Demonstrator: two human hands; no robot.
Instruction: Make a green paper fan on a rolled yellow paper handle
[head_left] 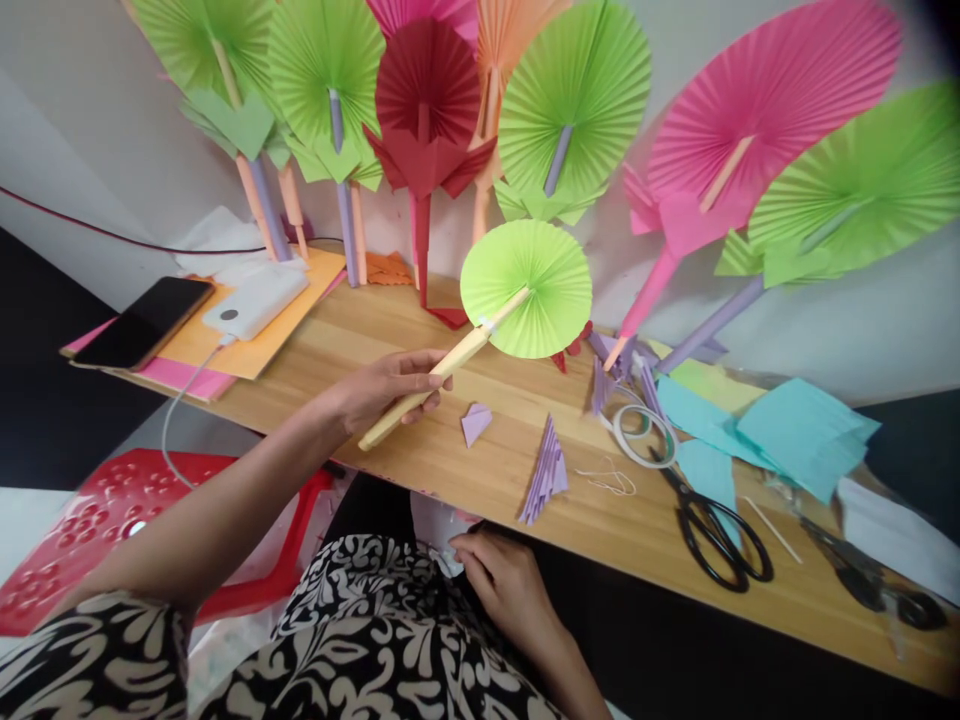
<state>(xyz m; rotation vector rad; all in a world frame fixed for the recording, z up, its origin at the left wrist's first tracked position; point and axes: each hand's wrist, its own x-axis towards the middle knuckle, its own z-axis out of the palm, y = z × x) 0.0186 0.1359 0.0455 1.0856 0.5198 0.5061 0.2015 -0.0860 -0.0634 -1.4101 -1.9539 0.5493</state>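
Observation:
My left hand (pixel 409 385) is closed around the pale yellow rolled-paper handle of a green pleated paper fan (pixel 551 290), held tilted above the table. The fan's round head points up and to the right. Low by my lap, below the table edge, is my right hand (pixel 499 575), its fingers curled. A crumpled whitish piece (pixel 448 562) shows by its fingertips; what the fingers hold is mostly hidden. On the table near the fan lie a small purple paper piece (pixel 475 424) and a folded purple pleated piece (pixel 546 470).
Several finished paper fans (pixel 574 100) lean on the wall. To the right lie a tape roll (pixel 645 436), black-handled scissors (pixel 724 540), turquoise paper (pixel 802 435) and a second pair of scissors (pixel 862 580). A phone (pixel 146 320) and white power bank (pixel 255 300) sit left, above a red stool (pixel 112 520).

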